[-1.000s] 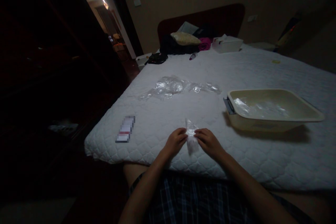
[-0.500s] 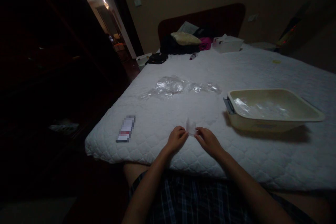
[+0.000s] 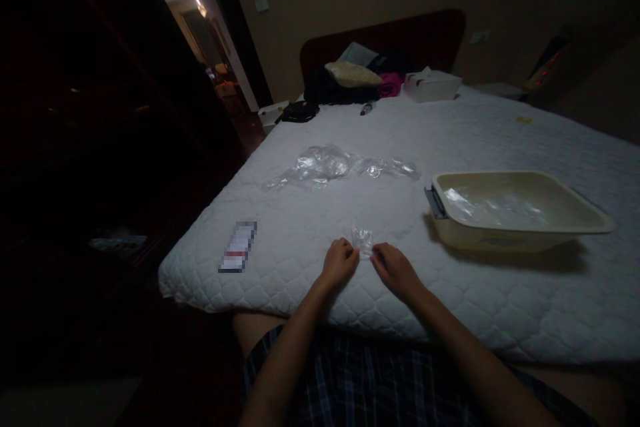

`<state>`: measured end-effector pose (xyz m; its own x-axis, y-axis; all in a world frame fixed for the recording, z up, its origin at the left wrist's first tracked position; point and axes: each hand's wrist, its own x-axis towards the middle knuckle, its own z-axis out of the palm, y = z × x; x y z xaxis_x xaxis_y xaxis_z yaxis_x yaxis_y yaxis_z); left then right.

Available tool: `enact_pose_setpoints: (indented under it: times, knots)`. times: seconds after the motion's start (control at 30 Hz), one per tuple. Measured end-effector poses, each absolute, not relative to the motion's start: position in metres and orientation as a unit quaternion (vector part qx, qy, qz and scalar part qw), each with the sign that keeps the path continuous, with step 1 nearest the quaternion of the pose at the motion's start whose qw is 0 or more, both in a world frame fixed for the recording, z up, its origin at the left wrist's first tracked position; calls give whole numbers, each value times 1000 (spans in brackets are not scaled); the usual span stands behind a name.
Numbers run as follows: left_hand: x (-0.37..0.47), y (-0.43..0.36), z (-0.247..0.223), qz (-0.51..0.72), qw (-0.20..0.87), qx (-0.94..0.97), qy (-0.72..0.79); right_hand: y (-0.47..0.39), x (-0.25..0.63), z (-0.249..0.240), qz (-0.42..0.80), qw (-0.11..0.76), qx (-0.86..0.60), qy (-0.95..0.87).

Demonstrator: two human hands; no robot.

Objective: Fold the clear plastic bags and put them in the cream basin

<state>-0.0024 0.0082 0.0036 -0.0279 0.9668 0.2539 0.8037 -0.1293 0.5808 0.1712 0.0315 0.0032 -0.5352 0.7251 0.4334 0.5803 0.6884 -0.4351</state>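
A small clear plastic bag (image 3: 363,238) is stretched between my two hands, just above or on the white quilted bed cover (image 3: 300,247). My left hand (image 3: 341,260) pinches its left side with thumb and fingers closed. On the other side, my right hand (image 3: 395,265) grips the right edge, fingers bent. Farther out on the bed lies a loose spread of clear plastic bags (image 3: 325,163). To the right of my hands stands a cream plastic tub (image 3: 500,240) with a grey handle, and shiny clear plastic lies inside it.
A pixelated flat object (image 3: 239,247), perhaps a phone, lies left of my hands. At the head of the bed are a yellowish pillow (image 3: 353,75), dark and pink cloth, a white box (image 3: 433,85) and a black bag (image 3: 299,111). The bed's front edge touches my lap.
The small plastic bag between my hands now lies flatter and catches more light; before, it stood up as a fainter shape. Both hands stay in nearly the same place.
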Motion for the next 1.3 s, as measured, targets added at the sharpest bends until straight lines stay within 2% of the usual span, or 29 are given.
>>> enact_pose_setpoints:
  times: [0.2, 0.53, 0.87, 1.07, 1.3]
  knots:
    - [-2, 8, 2, 317, 132, 675, 653, 31, 170, -1, 11, 307, -313, -899]
    - [-5, 7, -3, 375, 198, 616, 664, 37, 171, -11, 45, 292, -292, -910]
    - [-1, 13, -3, 396, 198, 590, 675, 38, 170, -9, 72, 288, -288, -910]
    - [6, 12, 2, 369, 168, 569, 716, 37, 170, -7, 68, 268, -298, -913]
    - [9, 8, 9, 310, 51, 571, 758, 37, 168, -5, 68, 255, -311, -913]
